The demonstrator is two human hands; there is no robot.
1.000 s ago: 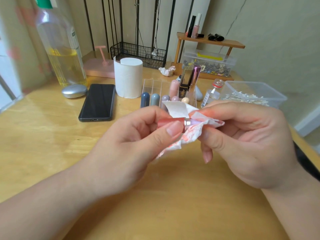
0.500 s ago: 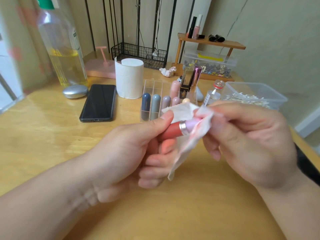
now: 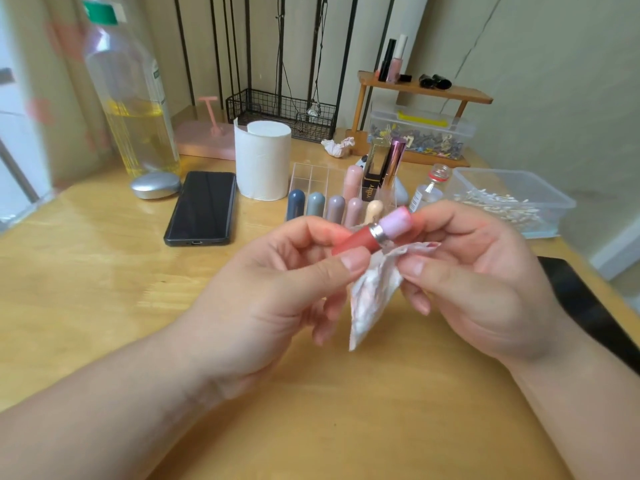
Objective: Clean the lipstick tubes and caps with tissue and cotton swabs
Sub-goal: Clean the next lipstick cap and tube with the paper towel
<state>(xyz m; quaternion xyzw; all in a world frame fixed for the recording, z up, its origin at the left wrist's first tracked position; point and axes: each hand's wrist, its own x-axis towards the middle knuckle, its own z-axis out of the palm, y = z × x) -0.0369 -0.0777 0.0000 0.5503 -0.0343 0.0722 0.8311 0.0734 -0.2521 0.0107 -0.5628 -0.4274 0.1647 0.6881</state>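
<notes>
The left hand (image 3: pixel 277 282) pinches a coral-red plastic lipstick tube (image 3: pixel 349 241) between thumb and curled fingers, gripping it by the coloured base; the tube is held in the air over the pale wooden table (image 3: pixel 104 271), in front of the person and between the two hands. Its long axis runs from the left hand's grip up and to the right, away from the person; a silver metal ring (image 3: pixel 377 233) sits at mid-length, and beyond it the bare lilac inner sleeve (image 3: pixel 396 221) points at the right hand (image 3: pixel 478 278). The right hand has its fingers curled, thumb and forefinger nipping a crumpled white tissue stained pink (image 3: pixel 374 299); the tissue hangs just under the ring and the sleeve, and whether it touches them cannot be told. The right hand is thus the nearer to the uncleaned end, its fingers lying close behind the sleeve; the step in hand looks to be wiping the sleeve and ring, which would call for bringing the tissue up round that end along the tube's axis. Beyond the hands stand a clear acrylic organiser (image 3: pixel 311 174) with capped lipsticks, a white paper roll (image 3: pixel 263 161), and a clear plastic box of cotton swabs (image 3: pixel 509 202) off to the right.
</notes>
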